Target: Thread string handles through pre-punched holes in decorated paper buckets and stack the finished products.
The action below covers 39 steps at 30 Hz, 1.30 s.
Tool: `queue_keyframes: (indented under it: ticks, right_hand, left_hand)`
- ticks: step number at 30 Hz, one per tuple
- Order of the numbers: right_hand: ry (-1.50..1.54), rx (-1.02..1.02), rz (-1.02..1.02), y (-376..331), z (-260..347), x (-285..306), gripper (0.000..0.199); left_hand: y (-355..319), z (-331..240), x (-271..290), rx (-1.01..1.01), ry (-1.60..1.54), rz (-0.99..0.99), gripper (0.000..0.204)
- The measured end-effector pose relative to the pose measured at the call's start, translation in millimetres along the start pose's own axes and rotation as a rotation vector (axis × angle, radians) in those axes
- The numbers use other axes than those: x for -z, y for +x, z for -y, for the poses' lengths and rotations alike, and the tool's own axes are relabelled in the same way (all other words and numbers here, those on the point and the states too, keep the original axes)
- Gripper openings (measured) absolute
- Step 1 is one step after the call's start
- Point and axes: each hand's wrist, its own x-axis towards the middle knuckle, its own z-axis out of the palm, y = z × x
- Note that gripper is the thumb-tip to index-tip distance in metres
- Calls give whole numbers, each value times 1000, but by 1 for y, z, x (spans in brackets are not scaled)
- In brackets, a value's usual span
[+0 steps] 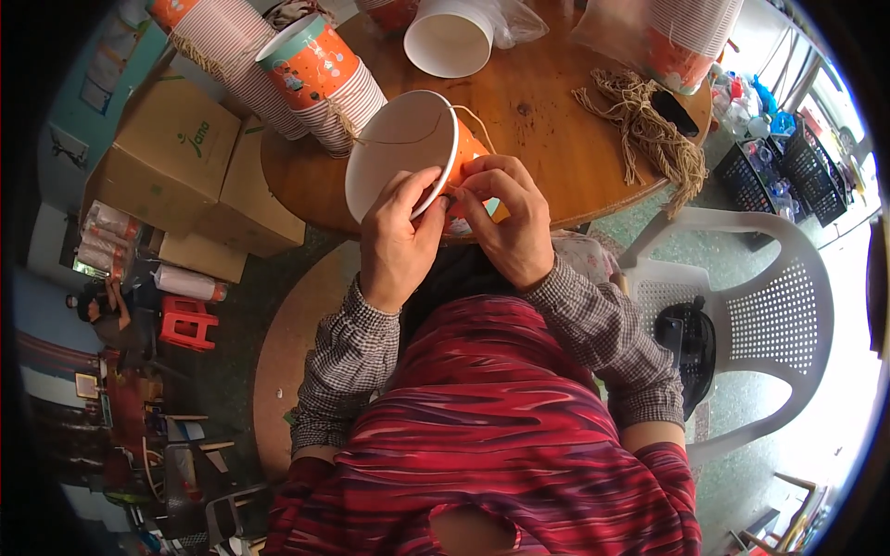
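A paper bucket (389, 153), white inside and orange outside, is tilted at the table's near edge with its mouth toward the left. My left hand (399, 236) is closed on its rim, thumb outside and fingers reaching in. A thin tan cord (408, 141) crosses the mouth and loops over the far rim as a handle. Just outside the near rim, my right hand (508, 218) is closed in a pinch against the bucket's side. Its fingertips meet my left thumb there; what they pinch, perhaps a cord end, is too small to make out.
Nested bucket stacks (320, 88) stand at the table's left, another stack (686, 46) at the far right. A white bucket (450, 42) lies at the back. A cord bundle (640, 120) hangs over the wooden table (538, 102). Cartons (176, 148) stand left, a plastic chair (769, 315) right.
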Motion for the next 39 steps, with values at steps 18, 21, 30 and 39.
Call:
queue_keyframes:
  ticks: [18, 21, 30, 39]
  right_hand:
    - [-300, 235, 149, 44, 2, 18, 11]
    - [-301, 185, 173, 45, -11, 9, 11]
    - [-245, 102, 284, 43, 5, 9, 9]
    - [-131, -105, 255, 42, 20, -5, 10]
  left_hand:
    - [13, 26, -9, -176, 250, 79, 14]
    - [18, 30, -5, -118, 48, 104, 13]
    - [20, 30, 5, 26, -187, 48, 8]
    - [13, 44, 2, 67, -425, -91, 12]
